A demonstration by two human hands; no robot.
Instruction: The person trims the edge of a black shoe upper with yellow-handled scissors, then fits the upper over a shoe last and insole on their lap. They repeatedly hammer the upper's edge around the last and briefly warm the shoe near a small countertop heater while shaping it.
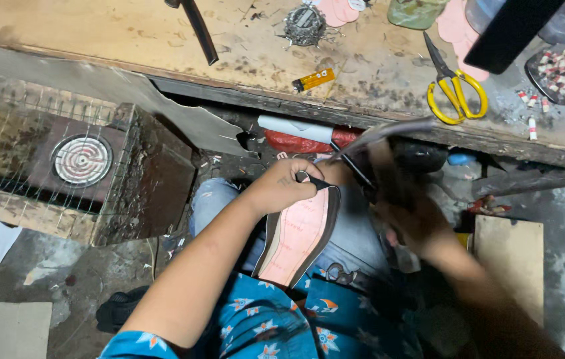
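Note:
My left hand point(282, 186) grips the toe end of a shoe point(299, 236) turned sole side up on my lap; its pink insole board is edged by dark upper material. My right hand point(405, 213) is blurred by motion and is closed on the handle of a hammer-like metal tool point(379, 143), whose head is just above and to the right of the shoe's toe. A thin dark piece sticks out between my left fingers and the tool.
A worn wooden workbench point(242, 60) runs along the top, carrying yellow-handled scissors point(455, 93), a small yellow tube point(314, 80), pink cut-out soles point(455, 26) and a tray of small pieces point(560, 73). A round heater coil point(81, 159) sits in a wire cage at left.

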